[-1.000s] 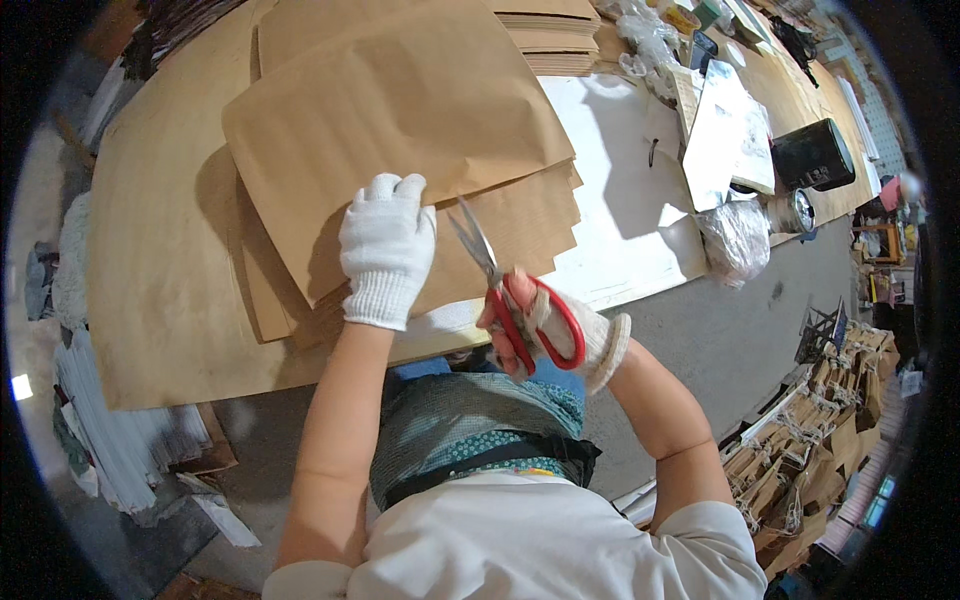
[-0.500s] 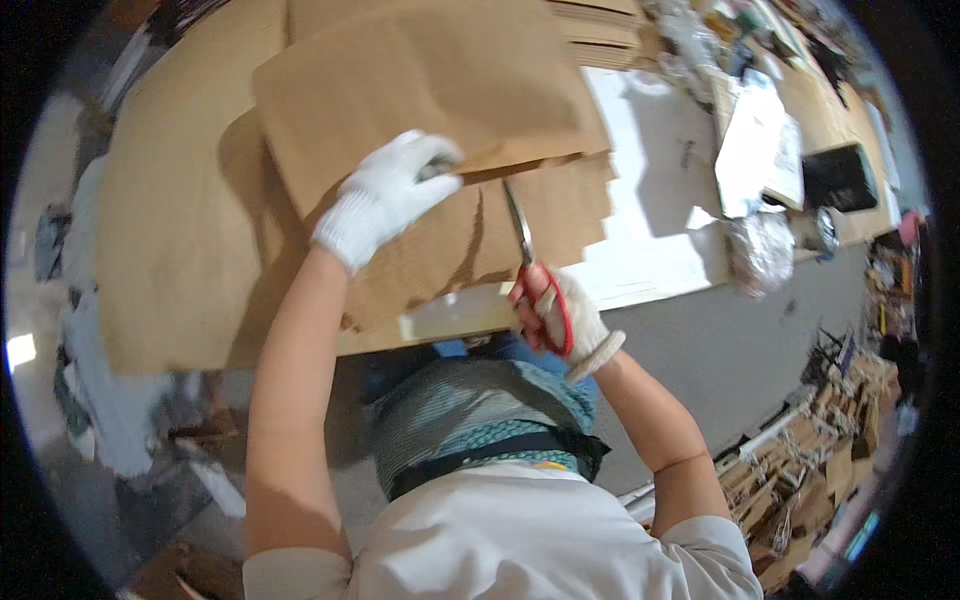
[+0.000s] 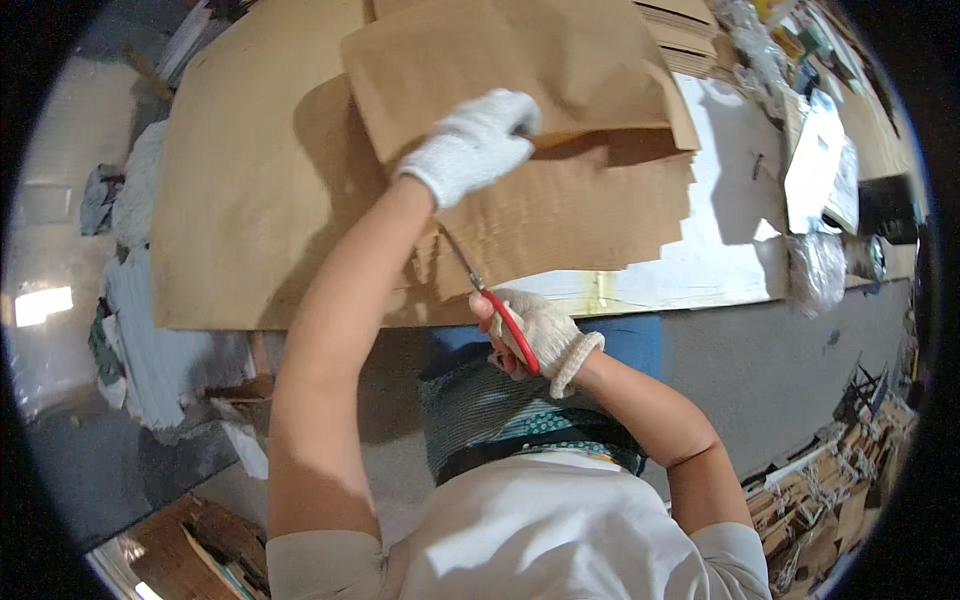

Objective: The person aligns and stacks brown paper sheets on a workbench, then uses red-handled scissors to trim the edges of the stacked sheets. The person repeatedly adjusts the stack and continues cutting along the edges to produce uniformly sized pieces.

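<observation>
My left hand [image 3: 472,143], in a white knit glove, grips the lower edge of a brown paper sheet [image 3: 510,65] and lifts it off the stack of brown paper [image 3: 590,215] beneath. My right hand [image 3: 532,335], also gloved, holds red-handled scissors [image 3: 495,305] near the table's front edge. The scissor blades point up and left into the lower edge of the paper stack. A large brown sheet [image 3: 250,190] lies under everything on the white table [image 3: 720,270].
At the right end of the table lie white papers [image 3: 815,160], a crumpled clear plastic bag [image 3: 818,270] and a dark box [image 3: 885,205]. Cloth and scraps [image 3: 130,330] lie on the floor at left. Cardboard pieces [image 3: 830,480] are piled at lower right.
My left hand moved up and right along the top sheet's edge, lifting it. My right hand shifted left with the scissors, whose blades now tilt up-left into the stack.
</observation>
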`<move>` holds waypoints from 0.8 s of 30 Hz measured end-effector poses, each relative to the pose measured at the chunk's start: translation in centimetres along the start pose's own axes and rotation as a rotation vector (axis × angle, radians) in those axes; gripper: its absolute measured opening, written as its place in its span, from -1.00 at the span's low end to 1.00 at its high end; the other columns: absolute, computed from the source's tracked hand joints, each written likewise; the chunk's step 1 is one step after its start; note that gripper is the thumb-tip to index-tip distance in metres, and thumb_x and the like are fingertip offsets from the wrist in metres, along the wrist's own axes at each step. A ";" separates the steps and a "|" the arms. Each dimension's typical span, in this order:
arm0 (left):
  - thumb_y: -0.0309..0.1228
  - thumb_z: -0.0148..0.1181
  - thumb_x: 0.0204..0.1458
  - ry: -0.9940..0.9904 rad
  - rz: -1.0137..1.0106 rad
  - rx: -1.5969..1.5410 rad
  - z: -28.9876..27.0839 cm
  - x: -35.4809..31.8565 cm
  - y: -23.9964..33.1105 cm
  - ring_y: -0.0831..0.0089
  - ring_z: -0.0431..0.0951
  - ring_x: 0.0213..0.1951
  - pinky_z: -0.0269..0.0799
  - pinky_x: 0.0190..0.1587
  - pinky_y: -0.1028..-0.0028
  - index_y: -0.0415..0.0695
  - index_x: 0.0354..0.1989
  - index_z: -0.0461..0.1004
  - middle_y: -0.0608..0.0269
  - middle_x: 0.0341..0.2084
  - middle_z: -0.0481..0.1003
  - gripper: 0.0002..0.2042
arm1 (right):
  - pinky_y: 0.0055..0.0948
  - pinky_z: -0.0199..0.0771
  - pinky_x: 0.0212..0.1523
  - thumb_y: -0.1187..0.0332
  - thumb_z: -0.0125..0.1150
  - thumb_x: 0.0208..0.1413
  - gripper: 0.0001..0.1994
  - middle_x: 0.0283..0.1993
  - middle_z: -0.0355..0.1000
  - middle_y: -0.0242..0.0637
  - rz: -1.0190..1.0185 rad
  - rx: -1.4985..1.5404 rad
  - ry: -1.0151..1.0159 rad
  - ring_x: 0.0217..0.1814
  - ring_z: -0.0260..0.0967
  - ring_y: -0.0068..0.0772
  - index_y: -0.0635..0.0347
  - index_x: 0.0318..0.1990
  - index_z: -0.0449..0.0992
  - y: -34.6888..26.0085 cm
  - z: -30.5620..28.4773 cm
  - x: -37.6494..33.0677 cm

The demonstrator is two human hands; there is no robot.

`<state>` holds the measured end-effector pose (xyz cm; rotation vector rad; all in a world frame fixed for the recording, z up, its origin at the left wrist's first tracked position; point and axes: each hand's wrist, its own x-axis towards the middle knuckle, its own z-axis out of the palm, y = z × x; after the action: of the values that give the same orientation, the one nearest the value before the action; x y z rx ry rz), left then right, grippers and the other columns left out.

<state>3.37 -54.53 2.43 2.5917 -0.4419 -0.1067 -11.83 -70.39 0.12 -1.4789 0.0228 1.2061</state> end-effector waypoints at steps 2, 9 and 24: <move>-0.41 0.17 0.01 0.205 -0.036 0.147 -1.6 0.4 1.0 0.09 0.56 -0.16 0.48 -0.08 0.21 -0.07 -0.25 0.49 0.06 -0.27 0.52 -0.87 | -0.46 0.36 -0.67 -0.32 0.04 0.21 -0.37 -0.60 0.28 -0.39 -0.024 0.098 0.011 -0.69 0.31 -0.47 0.22 -0.28 0.41 0.7 -2.0 -1.2; -0.42 0.21 0.01 0.089 0.122 0.378 2.7 -1.9 2.3 0.10 0.50 -0.08 0.48 -0.03 0.17 0.06 -0.18 0.54 0.18 -0.15 0.44 -0.82 | -0.29 0.52 -0.37 -0.57 -0.12 0.04 -0.11 -0.49 0.42 -0.25 -0.226 0.595 0.058 -0.48 0.46 -0.26 0.26 -0.16 0.50 0.3 -8.1 -5.7; -0.13 0.36 -0.04 0.131 -0.020 0.314 4.2 -2.2 5.5 0.07 0.49 -0.06 0.46 0.00 0.15 -0.01 -0.12 0.52 0.11 -0.14 0.46 -0.65 | -0.34 0.53 -0.44 -0.68 -0.24 -0.08 0.02 -0.49 0.45 -0.21 -0.096 0.759 -0.136 -0.50 0.49 -0.24 0.29 -0.17 0.51 -0.6 -11.1 -4.4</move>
<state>-0.91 -60.25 1.50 2.8885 -0.4129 0.1364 -6.46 -81.00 1.25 -0.7256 0.2837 1.0499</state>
